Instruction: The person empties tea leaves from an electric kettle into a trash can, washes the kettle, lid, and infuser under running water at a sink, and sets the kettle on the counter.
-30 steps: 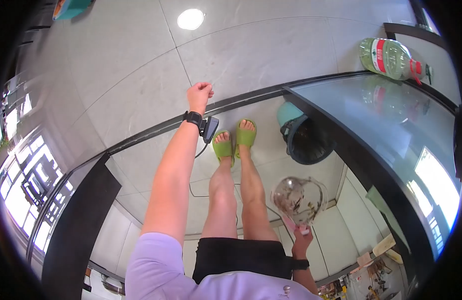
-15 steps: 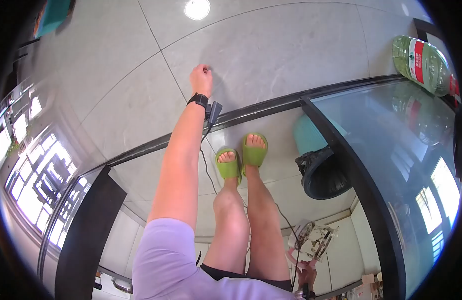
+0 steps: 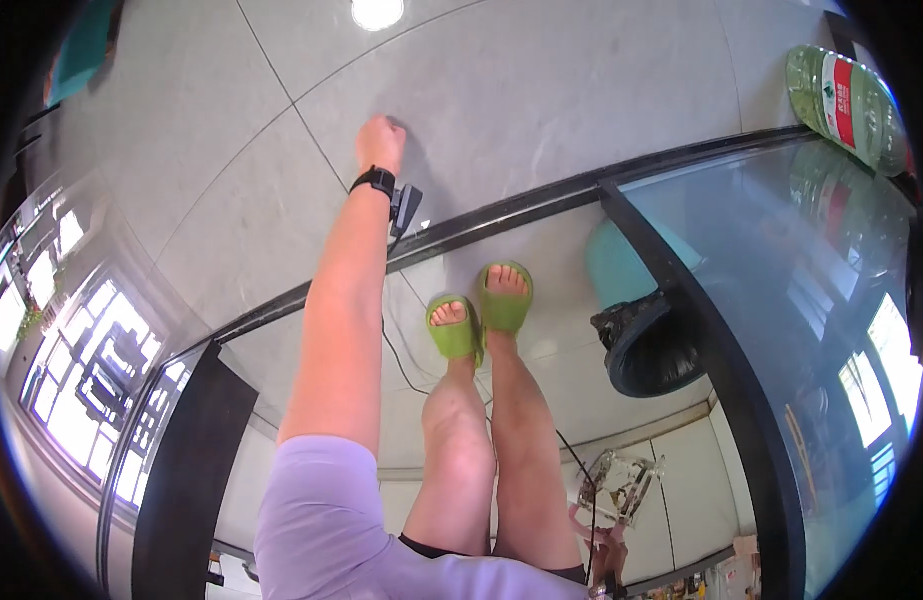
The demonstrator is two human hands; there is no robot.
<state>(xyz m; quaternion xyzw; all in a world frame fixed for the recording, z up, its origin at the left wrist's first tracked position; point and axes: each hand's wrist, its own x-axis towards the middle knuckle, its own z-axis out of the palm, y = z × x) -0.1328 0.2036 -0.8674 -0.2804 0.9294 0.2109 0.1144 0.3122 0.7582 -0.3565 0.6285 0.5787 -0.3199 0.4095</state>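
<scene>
My left hand (image 3: 381, 145) reaches far forward over the grey tiled floor, past a dark metal rail. Its fingers are curled closed; what they hold, if anything, is hidden. A black strap with a small dark device (image 3: 405, 208) and a cable sits on that wrist. Low at the right, my right hand (image 3: 609, 560) hangs beside my leg, partly cut off and small. It grips a clear plastic object with a pink edge (image 3: 621, 488), whose kind I cannot make out.
A black-lined turquoise trash bin (image 3: 636, 265) stands right of my green slippers (image 3: 506, 300). Dark-framed glass (image 3: 781, 230) rises on the right, with a large green-tinted bottle (image 3: 841, 105) behind. A black panel (image 3: 186, 450) stands left. Cables hang by my legs.
My left hand has shifted slightly left and its fist has turned, hiding the dark spot seen earlier at its fingers. The clear object at my right hand has tilted a little.
</scene>
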